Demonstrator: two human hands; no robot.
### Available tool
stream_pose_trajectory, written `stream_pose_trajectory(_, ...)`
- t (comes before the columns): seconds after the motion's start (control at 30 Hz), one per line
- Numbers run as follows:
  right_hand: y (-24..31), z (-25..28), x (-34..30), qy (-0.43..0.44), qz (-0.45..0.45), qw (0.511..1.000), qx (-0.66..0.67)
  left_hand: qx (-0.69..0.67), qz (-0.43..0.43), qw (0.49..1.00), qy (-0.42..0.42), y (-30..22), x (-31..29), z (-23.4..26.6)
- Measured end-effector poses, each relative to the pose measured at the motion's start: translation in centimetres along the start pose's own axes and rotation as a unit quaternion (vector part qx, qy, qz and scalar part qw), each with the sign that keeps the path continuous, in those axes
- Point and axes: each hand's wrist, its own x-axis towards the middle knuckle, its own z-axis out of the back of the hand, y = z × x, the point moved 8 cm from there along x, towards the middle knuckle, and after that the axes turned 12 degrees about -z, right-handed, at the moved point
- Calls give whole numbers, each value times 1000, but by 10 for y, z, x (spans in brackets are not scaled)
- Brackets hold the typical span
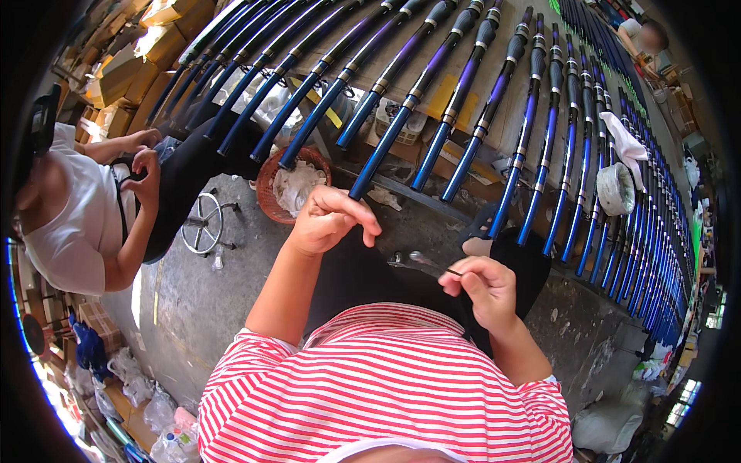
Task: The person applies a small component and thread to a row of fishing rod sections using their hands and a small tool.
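Note:
A long row of fishing rods (397, 143) with glossy blue butt ends and dark grips lies side by side, the butts pointing toward me. At the butt end of one rod near the middle, my left hand (330, 222) has its fingers bent around the tip, partly covering it. Lower and to the right, my right hand (485, 287) pinches a thin dark tool between thumb and fingers. The tool's far end (421, 258) is shiny and blurred, so its exact kind cannot be made out.
The rods rest on a table (502, 58). A tape roll (615, 190) and white cloth (625, 143) lie on them at right. Below are a red basket (266, 185) and a wheeled stool base (202, 224). A co-worker (77, 208) sits at left; another person (644, 38) is far right.

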Motion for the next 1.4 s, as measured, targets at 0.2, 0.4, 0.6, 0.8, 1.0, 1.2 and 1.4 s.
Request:
stream_pose_trajectory(0.2, -3, -8, 22, -25, 18, 1000, -4, 63, -3, 998, -31, 9, 25, 7)
stream_pose_trajectory(0.4, 12, 2, 36, -15, 61, 996, -60, 48, -6, 997, -64, 14, 40, 15)
stream_pose_trajectory(0.6, 1, -4, 42, -38, 27, 999, -7, 40, 74, 989, -120, 38, 27, 46)
stream_pose_trajectory(0.8, -29, -11, 56, -99, -49, 994, -19, -156, 86, 944, -277, 53, 46, 72)
stream_pose_trajectory(1.0, -38, -14, 76, -130, -60, 989, -37, -293, 79, 929, -214, 40, 81, 54)
stream_pose_trajectory(1.2, -47, -10, 80, -147, -114, 981, -61, -291, 94, 933, -190, 35, 87, 52)
stream_pose_trajectory(1.4, -46, -17, 85, -152, -64, 985, -41, -309, 95, 934, -153, 31, 79, 46)
